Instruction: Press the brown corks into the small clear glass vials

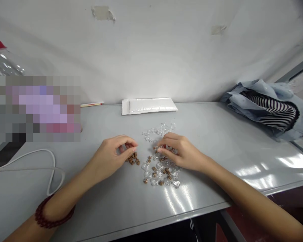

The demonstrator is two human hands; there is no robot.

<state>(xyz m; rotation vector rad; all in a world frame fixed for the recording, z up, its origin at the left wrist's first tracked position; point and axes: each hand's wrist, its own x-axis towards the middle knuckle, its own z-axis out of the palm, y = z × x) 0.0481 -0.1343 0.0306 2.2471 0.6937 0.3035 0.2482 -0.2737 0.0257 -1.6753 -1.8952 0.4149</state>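
Note:
My left hand [113, 154] is curled above a small pile of brown corks [133, 158], its thumb and fingertips drawn together. Whatever lies between those fingertips is too small to make out. A little to the right, my right hand [180, 151] pinches a tiny glass bottle [156, 147] whose brown cork end points toward the left hand. Under and in front of the right hand lie several small corked glass bottles [164, 173] of mixed shapes. Behind it, clear glass bottles [164, 128] without visible corks spread toward the wall.
A white padded envelope [150, 106] lies by the wall, with a thin pen-like stick [92, 105] left of it. White cable [53, 161] loops at the left, near a blurred-out patch. Blue cloth with a striped lining [270, 107] rests at the right. The grey table's front edge [151, 222] is close.

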